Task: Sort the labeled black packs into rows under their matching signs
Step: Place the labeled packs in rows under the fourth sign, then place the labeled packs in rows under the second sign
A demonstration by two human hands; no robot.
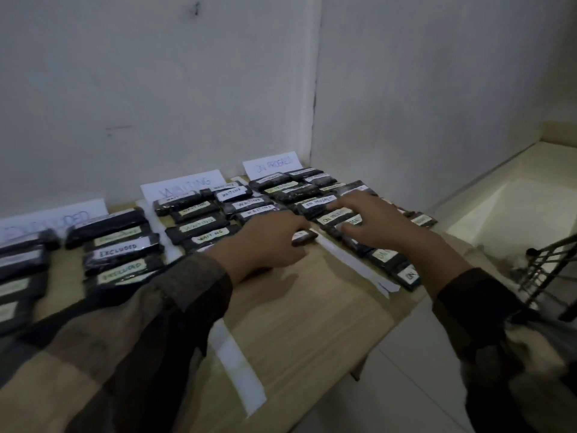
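Black labeled packs lie in rows on a wooden table under three paper signs: EXCLUDED, WAITING and ON PROGRESS. My left hand lies over the near end of the WAITING rows, its fingertips touching a black pack. Fingers spread and fairly straight, my right hand presses on ON PROGRESS packs. More ON PROGRESS packs run toward the table's right edge.
White paper strips lie on the table between the groups. EXCLUDED packs fill the left. White walls meet in a corner behind the table. A tiled floor and a dark metal rack are to the right.
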